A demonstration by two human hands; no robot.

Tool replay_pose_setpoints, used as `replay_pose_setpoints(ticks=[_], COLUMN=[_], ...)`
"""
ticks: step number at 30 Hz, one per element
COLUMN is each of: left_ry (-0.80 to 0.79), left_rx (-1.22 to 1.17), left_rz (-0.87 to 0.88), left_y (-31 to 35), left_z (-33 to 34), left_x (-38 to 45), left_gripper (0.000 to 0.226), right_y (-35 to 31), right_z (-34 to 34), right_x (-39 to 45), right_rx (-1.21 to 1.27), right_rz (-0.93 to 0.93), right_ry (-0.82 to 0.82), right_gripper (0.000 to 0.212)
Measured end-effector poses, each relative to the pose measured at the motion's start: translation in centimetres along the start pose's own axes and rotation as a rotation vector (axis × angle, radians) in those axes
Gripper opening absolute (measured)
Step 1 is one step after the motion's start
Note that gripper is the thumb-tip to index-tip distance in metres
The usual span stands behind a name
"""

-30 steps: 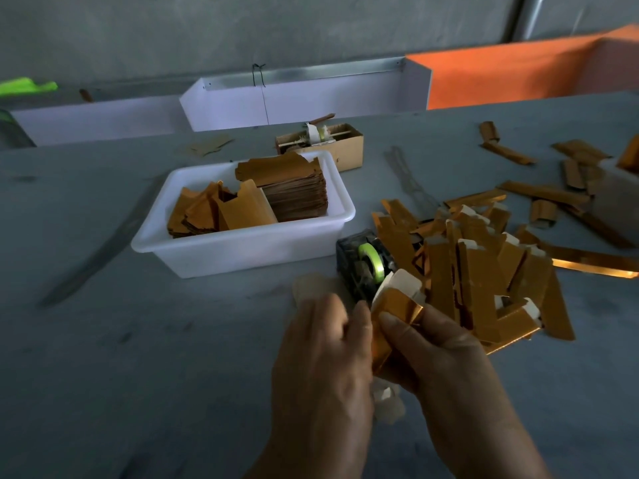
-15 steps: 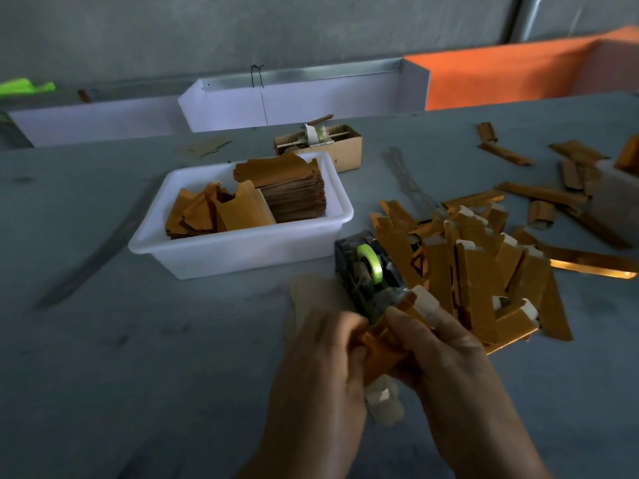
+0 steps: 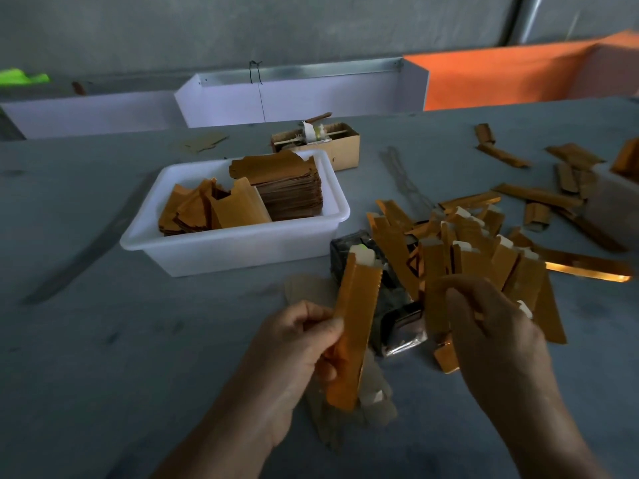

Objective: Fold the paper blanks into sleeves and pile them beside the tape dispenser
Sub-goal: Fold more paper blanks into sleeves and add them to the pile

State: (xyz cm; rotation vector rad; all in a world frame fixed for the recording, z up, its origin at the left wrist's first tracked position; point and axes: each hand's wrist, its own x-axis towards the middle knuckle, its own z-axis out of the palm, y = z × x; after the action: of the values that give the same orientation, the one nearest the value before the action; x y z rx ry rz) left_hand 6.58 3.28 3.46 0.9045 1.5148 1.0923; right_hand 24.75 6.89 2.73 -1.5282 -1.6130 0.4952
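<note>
**Orange sleeve folded, ready for the pile**

Orange paper that both hands were working half a second ago, bunched low in front of the dispenser (image 3: 377, 292), now stands out long and flat as a sleeve (image 3: 356, 326). The left hand (image 3: 294, 354) alone holds it, thumb and curled fingers pinching its near half, the white tab end pointing far, over the dispenser. The right hand (image 3: 491, 337) has let go and moved right; its fingers are curled, but whether they hold anything cannot be told. This sleeve looks finished. What remains is laying it on the pile (image 3: 484, 261) right of the dispenser, then taking another blank from the tub (image 3: 228, 247).
</note>
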Motion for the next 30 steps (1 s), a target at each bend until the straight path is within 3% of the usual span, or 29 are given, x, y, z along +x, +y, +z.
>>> replay_pose_setpoints(ticks=[3, 12, 21, 26, 30], left_ry=[0.036, 0.09, 0.094, 0.065, 0.08], left_rx=[-0.009, 0.054, 0.056, -0.091, -0.149], left_rz=[-0.009, 0.015, 0.038, -0.046, -0.006], left_y=[-0.3, -0.9, -1.3, -1.4, -1.3], left_z=[0.1, 0.5, 2.0, 3.1, 3.6], left_x=[0.5, 1.3, 1.2, 1.1, 0.9], left_gripper=[0.015, 0.012, 0.01, 0.01, 0.013], right_y=[0.9, 0.1, -0.5, -0.4, -0.5], right_z=[0.8, 1.8, 3.1, 3.2, 3.3], right_x=[-0.1, -0.7, 0.4, 1.0, 1.3], right_rx=[-0.004, -0.037, 0.172, 0.251, 0.299], right_rz=[0.038, -0.05, 0.15, 0.267, 0.335], right_ry=[-0.13, -0.12, -0.3, -0.368, -0.368], right_gripper=[0.017, 0.013, 0.02, 0.013, 0.011])
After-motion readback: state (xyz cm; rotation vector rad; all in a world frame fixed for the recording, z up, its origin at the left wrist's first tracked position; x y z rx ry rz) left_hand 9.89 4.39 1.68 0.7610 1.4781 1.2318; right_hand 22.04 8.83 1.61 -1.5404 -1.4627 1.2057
